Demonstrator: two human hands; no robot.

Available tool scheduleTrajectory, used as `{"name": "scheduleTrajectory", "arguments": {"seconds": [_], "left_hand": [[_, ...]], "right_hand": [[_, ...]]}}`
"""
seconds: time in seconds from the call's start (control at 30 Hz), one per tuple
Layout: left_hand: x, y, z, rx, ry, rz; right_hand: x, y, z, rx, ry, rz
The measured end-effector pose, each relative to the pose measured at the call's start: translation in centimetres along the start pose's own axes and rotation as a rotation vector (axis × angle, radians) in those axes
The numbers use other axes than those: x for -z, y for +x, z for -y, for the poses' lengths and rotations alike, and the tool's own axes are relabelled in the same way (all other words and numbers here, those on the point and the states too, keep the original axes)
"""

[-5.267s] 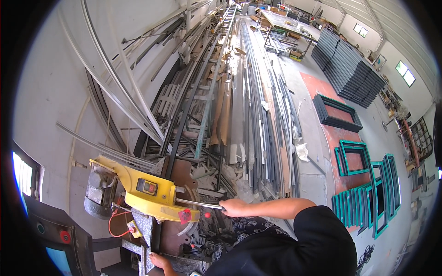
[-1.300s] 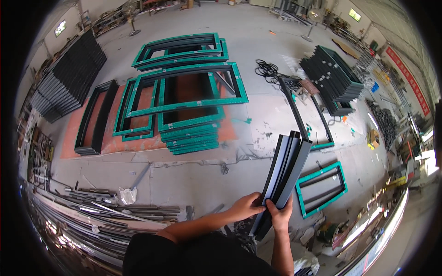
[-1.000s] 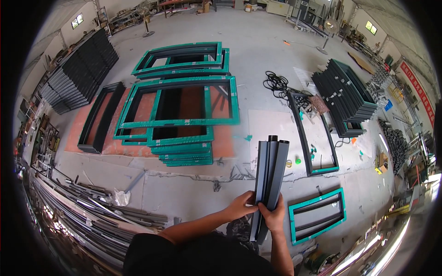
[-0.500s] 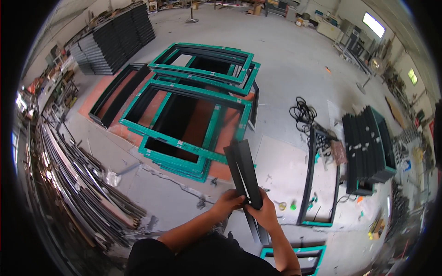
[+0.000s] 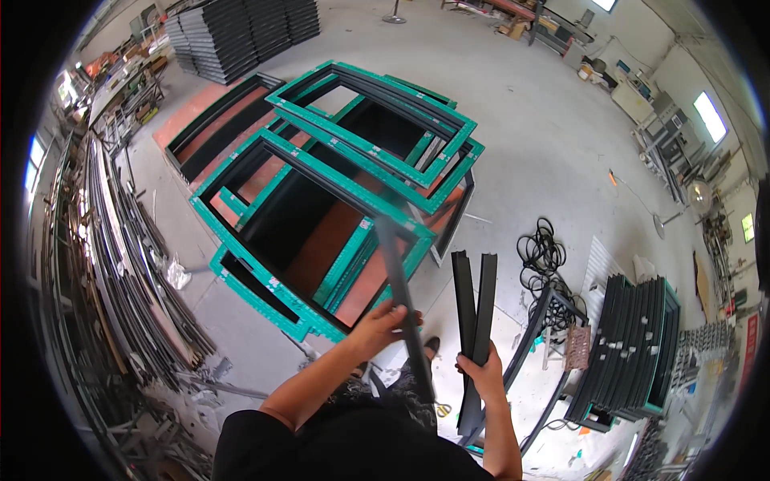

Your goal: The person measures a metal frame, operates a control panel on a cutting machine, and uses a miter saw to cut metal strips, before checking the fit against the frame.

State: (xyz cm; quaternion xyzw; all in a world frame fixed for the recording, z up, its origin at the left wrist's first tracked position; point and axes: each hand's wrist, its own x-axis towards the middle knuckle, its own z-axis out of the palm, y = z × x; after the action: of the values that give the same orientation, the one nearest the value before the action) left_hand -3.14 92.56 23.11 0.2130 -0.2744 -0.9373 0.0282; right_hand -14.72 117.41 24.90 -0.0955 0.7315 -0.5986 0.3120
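My left hand (image 5: 377,330) is closed around a dark grey metal profile (image 5: 396,276), slightly blurred, with its far end over the corner of a green-edged rectangular frame (image 5: 273,284). Whether profile and frame touch, I cannot tell. In my right hand (image 5: 486,377) are two more dark profiles (image 5: 484,301), gripped together near their lower part and fanned apart at the top. Beyond my hands, several such frames lie in overlapping piles, the upper pile (image 5: 370,144) farther back.
Long metal bars (image 5: 108,264) lie along the left. A tall stack of dark panels (image 5: 245,36) stands at the back left. To the right are a coil of black cable (image 5: 541,252), a dark frame stack (image 5: 618,345) and a standing fan (image 5: 699,195). Yellow-handled scissors (image 5: 442,410) lie near my feet.
Both hands were together on the bundle of profiles. Now they are apart: my left hand has drawn one profile away to the left, while my right keeps the others. The view has shifted.
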Motion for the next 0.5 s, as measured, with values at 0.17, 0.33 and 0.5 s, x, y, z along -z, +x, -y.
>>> {"name": "scheduleTrajectory", "arguments": {"seconds": [0.17,0.33,0.5], "left_hand": [[-1.7,5.0,0.4,-0.162,-0.165,-0.314],[-3.8,8.4,1.3,-0.351,-0.359,-0.447],[-1.4,8.8,2.6,-0.57,-0.591,-0.494]], "right_hand": [[4.5,11.9,1.8,0.052,-0.292,0.13],[5.9,23.3,6.0,0.292,-0.562,0.357],[2.2,34.9,7.2,0.625,-0.8,0.512]]}}
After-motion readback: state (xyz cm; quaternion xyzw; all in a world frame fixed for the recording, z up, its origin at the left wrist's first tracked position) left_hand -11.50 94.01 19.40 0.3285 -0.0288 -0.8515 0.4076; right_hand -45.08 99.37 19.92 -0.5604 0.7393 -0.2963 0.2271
